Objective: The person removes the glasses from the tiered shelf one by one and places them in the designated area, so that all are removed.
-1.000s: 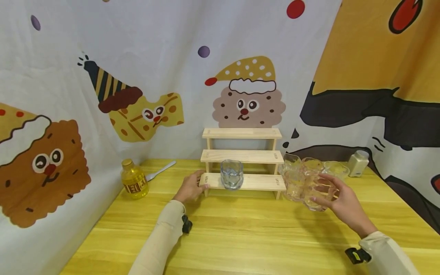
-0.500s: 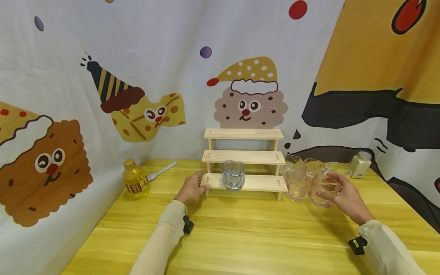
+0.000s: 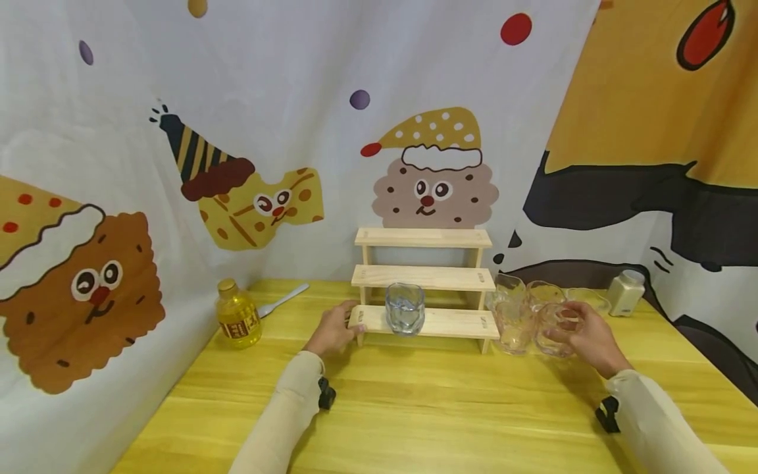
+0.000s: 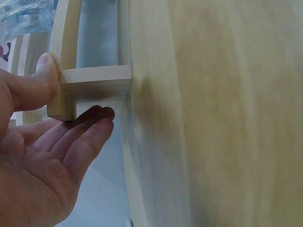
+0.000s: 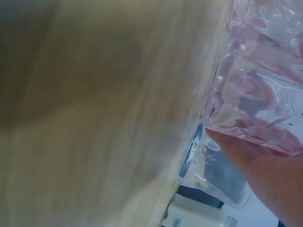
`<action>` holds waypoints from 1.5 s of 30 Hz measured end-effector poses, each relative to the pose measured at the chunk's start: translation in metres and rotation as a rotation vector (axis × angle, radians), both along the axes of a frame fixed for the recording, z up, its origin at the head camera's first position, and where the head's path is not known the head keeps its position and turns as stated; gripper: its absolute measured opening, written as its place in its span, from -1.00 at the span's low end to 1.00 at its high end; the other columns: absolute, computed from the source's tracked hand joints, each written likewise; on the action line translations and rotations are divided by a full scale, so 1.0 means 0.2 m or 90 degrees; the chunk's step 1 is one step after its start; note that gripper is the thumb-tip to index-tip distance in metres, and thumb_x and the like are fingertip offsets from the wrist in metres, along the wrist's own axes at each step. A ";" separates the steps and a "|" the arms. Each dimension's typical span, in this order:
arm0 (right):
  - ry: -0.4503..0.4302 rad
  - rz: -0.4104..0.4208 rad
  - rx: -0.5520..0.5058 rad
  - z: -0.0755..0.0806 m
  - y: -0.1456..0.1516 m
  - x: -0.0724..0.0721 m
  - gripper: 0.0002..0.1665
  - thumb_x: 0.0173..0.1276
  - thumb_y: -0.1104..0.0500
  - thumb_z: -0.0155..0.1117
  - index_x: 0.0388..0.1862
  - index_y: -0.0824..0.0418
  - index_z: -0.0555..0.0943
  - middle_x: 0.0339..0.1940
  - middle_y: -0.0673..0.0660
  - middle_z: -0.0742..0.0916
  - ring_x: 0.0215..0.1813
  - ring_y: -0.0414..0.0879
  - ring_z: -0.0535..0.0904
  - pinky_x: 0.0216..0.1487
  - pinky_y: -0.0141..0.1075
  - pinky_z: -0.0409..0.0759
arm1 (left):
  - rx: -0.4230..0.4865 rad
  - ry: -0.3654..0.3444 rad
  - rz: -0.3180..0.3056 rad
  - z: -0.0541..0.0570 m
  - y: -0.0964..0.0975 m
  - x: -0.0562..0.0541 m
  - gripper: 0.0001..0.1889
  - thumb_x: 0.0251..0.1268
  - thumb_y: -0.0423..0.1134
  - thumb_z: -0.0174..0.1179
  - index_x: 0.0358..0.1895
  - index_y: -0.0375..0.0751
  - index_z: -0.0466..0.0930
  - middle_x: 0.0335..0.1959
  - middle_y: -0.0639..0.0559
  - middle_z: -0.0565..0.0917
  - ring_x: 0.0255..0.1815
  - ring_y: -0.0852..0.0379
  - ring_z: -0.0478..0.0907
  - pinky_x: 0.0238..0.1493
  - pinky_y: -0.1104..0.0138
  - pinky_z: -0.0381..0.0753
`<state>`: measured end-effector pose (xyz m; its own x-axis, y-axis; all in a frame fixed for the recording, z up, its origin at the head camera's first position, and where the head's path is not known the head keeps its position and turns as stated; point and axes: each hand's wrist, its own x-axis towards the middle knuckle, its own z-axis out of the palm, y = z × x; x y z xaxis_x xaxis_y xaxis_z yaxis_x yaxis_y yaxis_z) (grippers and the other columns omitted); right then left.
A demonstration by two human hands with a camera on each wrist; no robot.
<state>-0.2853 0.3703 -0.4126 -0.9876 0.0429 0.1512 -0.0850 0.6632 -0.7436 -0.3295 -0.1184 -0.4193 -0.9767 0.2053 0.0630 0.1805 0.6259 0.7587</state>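
My left hand [image 3: 331, 331] grips the left end of the lowest board of a three-tier wooden shelf [image 3: 426, 276]. In the left wrist view the thumb [image 4: 43, 78] presses the board, with the fingers [image 4: 90, 144] beside its support. My right hand [image 3: 592, 339] holds a pink-tinted glass [image 5: 251, 94] by its side, close over the table among other glasses. Another pinkish glass [image 3: 512, 332] stands just left of it. On the shelf's lowest board, left of its middle, sits a bluish glass [image 3: 405, 309].
Several clear glasses [image 3: 541, 293] stand behind the held one, right of the shelf. A white-filled jar [image 3: 626, 293] is at the back right of the table [image 3: 414, 408]. At the back left are a bottle of yellow oil [image 3: 239, 316] and a pale flat utensil [image 3: 284, 301]. A printed cloth [image 3: 284, 99] hangs behind.
My right hand has moved slightly back with the pink glass, closer to the other glasses. The left hand has stayed on the shelf end. The head view has shifted a little.
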 end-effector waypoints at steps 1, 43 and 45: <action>-0.001 -0.002 0.000 0.00 0.00 -0.01 0.12 0.32 -0.01 0.45 0.52 0.52 0.03 0.37 0.60 0.38 0.30 0.53 0.44 -0.06 0.00 0.76 | 0.000 0.001 -0.001 0.00 0.00 0.00 -0.34 0.39 -0.33 0.26 0.50 -0.32 0.25 0.28 -0.37 0.58 0.32 -0.25 0.56 0.19 0.07 0.69; 0.101 0.219 0.037 0.24 -0.97 -0.01 -0.08 0.22 0.12 0.53 0.48 0.25 0.31 0.38 0.39 0.55 0.37 0.34 0.49 0.35 0.20 0.51 | -0.007 -0.019 0.019 0.01 0.00 0.01 -0.33 0.39 -0.28 0.27 0.51 -0.28 0.25 0.35 -0.35 0.52 0.35 -0.25 0.52 0.25 -0.01 0.64; 0.070 0.219 0.005 0.22 -1.03 -0.04 0.00 0.22 0.10 0.54 0.54 0.20 0.23 0.43 0.39 0.50 0.43 0.35 0.44 0.39 0.21 0.48 | -0.001 -0.019 0.018 0.01 0.00 0.01 -0.32 0.39 -0.29 0.27 0.51 -0.28 0.25 0.35 -0.36 0.52 0.34 -0.24 0.53 0.22 0.02 0.66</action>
<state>-0.2930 0.1640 -0.3695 -0.9218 -0.2909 0.2561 -0.3834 0.5871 -0.7130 -0.3273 -0.1179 -0.4175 -0.9836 0.1772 0.0329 0.1393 0.6315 0.7627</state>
